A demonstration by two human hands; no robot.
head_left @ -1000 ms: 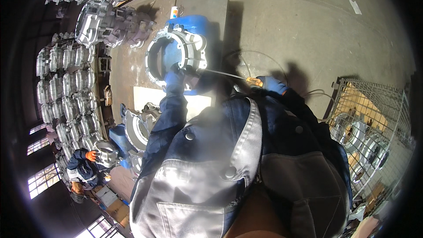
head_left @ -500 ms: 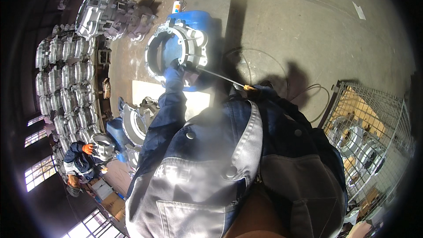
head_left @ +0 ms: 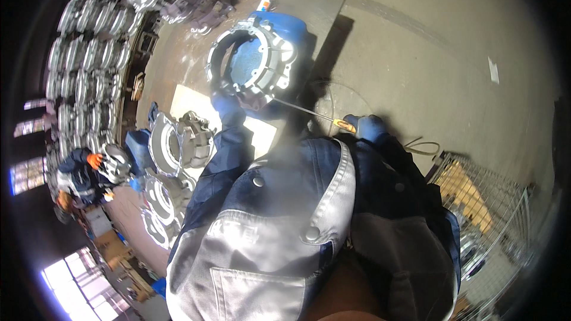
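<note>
A ring-shaped cast metal housing (head_left: 270, 71) rests against a blue support block (head_left: 291, 27) on the work table. At its near-left rim is my left hand (head_left: 228, 107), in a blue glove, apparently closed around the edge; its fingers are partly blurred. My right hand (head_left: 370, 127), also gloved in blue, is closed on the orange-yellow handle of a long thin-shafted tool (head_left: 340, 125). The tool's metal shaft slants up and left, its far end at the housing's lower right side. Whether the tip touches the metal I cannot tell.
More castings (head_left: 166, 142) stand on the table at left, and stacked rows of them (head_left: 89, 71) line the far left. A co-worker in orange gloves (head_left: 94, 160) handles another casting. A wire cage (head_left: 482, 208) stands at right; a cable (head_left: 423, 145) lies on the floor.
The view has turned, shifting the surroundings. My left hand has moved from inside the ring to its near-left rim. My right hand, with the tool, appears farther right, its glove now plainly visible.
</note>
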